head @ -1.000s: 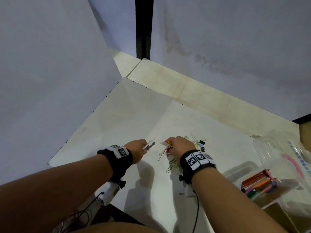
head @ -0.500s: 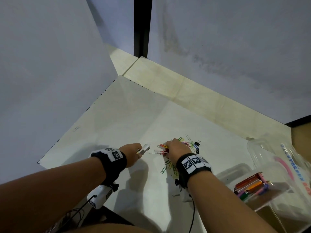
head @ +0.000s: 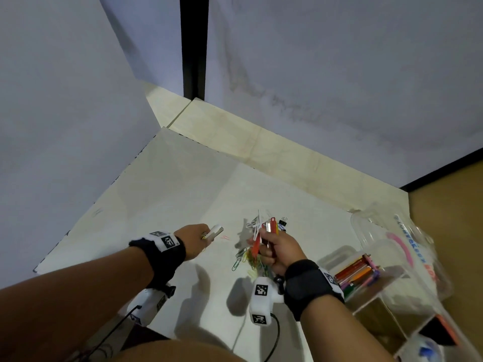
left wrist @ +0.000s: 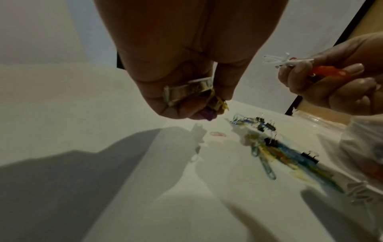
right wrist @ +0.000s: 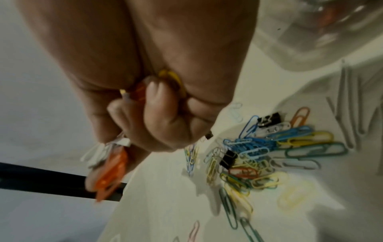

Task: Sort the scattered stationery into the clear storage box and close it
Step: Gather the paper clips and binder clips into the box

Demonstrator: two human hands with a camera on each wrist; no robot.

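Head view: left hand (head: 194, 240) pinching a metal clip (head: 214, 231), right hand (head: 278, 250) clutching clips (head: 264, 232).

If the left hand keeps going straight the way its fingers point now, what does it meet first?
Probably the lone pink paper clip on the white tabletop, ahead of the left hand; beyond it lies the paper clip pile. Depth is uncertain.
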